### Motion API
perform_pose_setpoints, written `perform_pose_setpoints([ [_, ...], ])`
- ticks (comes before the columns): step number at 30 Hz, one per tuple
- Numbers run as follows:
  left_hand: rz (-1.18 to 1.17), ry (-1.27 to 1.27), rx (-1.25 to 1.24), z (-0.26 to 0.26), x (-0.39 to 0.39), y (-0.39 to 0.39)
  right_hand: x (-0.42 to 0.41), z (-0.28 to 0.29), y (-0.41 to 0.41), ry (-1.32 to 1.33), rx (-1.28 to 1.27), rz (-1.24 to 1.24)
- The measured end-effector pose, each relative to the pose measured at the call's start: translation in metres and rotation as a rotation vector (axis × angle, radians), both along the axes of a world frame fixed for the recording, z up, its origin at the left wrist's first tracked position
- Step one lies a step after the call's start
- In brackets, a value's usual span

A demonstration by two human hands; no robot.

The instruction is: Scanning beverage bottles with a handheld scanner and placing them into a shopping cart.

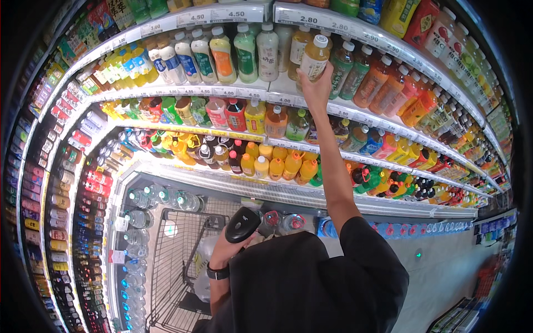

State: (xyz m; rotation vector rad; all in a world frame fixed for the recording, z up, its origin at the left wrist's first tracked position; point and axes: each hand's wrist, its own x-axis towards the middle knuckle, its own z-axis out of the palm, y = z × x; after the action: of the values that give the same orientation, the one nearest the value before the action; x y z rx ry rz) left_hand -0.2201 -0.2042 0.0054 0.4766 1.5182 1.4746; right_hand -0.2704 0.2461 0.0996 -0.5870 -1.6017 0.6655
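My right hand [318, 89] is wrapped around a white-capped bottle of amber drink [314, 58] at the upper shelf [268, 85]. The bottle leans slightly, in front of a similar amber bottle [298, 45] on its left. Green-labelled bottles [341, 68] stand just to its right. Low and close to my body, my left hand [227, 245] grips a black handheld barcode scanner [242, 224]. Its handle is mostly hidden by my fingers. A dark wristband [218, 273] sits on my left wrist.
A wire shopping cart [175, 245] holding plastic bags [204, 266] stands at my left. Large water bottles [137, 237] line the floor along the refrigerated shelving. Priced shelf edges [374, 120] curve around me, packed with drinks. Tiled floor [433, 274] lies to the right.
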Motion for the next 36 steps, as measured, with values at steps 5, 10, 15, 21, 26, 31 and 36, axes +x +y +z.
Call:
perform_pose_setpoints([
  [5,-0.019,-0.024,0.021,-0.001,-0.026,-0.002,-0.022,-0.017,0.020,-0.017,-0.047,-0.008],
  [10,-0.014,-0.047,-0.010,-0.004,-0.045,0.008,-0.031,-0.029,0.020,-0.035,0.096,-0.165],
  [15,-0.058,-0.042,-0.046,-0.001,-0.054,0.015,-0.033,-0.035,0.008,-0.038,-0.009,-0.215],
  [21,-0.065,0.011,-0.059,0.000,-0.051,0.011,-0.033,-0.045,0.004,-0.126,0.110,-0.297],
  [26,-0.057,0.013,-0.098,0.007,-0.037,0.006,-0.014,-0.076,-0.012,-0.115,0.215,-0.226],
  [31,0.099,-0.032,0.008,0.002,-0.008,-0.005,0.034,-0.155,-0.089,-0.149,0.103,0.135],
  [36,0.136,0.275,0.191,-0.023,0.037,-0.018,0.103,-0.254,-0.175,-0.636,-0.022,0.584],
])
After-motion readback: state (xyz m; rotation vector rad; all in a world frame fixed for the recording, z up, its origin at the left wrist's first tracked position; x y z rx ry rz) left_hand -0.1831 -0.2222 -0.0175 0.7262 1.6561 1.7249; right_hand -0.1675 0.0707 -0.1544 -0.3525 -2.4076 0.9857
